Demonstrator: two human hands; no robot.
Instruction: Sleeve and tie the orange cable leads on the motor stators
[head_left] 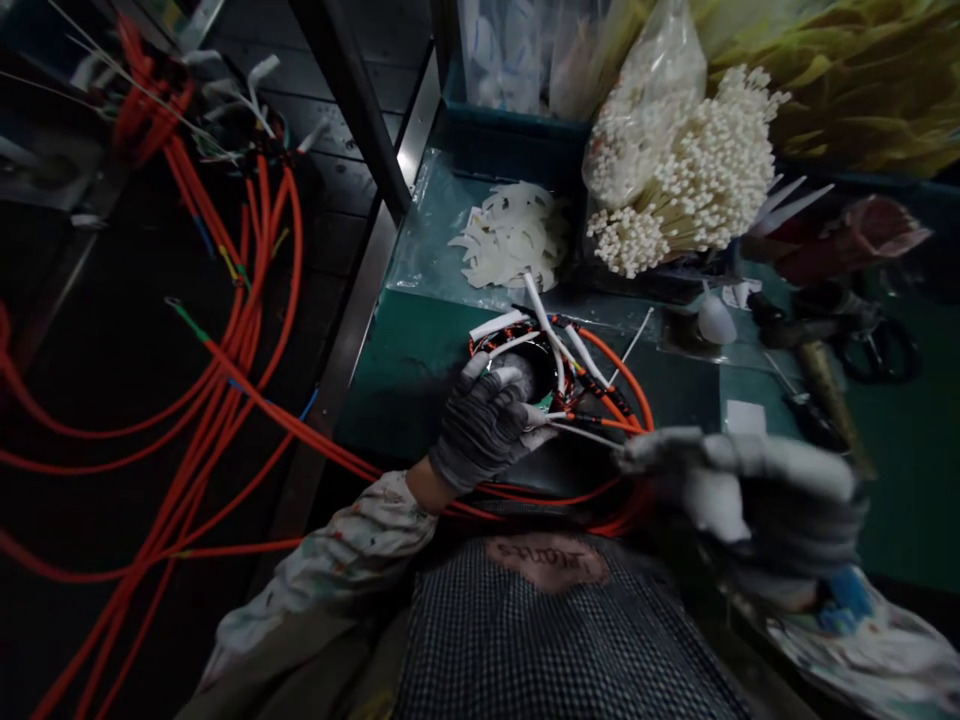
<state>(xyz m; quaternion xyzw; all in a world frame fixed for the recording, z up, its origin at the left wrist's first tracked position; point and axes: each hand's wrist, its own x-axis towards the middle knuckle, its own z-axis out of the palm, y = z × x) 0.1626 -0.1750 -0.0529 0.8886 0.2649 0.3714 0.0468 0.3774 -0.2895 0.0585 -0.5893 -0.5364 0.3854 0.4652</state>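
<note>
My left hand (484,420), in a grey knit glove, is closed on a round coil assembly (551,365) wound with orange wires and white sleeves on the green bench top. My right hand (757,495), also gloved, hovers close to the camera at the right, blurred; its fingers stretch left toward the orange leads (626,385), and I cannot make out whether they pinch a thin white strand. Orange wires run from the coil under my left wrist.
A bundle of orange cables (225,330) hangs at the left over a dark floor. A bunch of white cable ties (697,180), a pile of white insulating slips (514,235), scissors (877,345) and small tools lie on the green bench (405,360).
</note>
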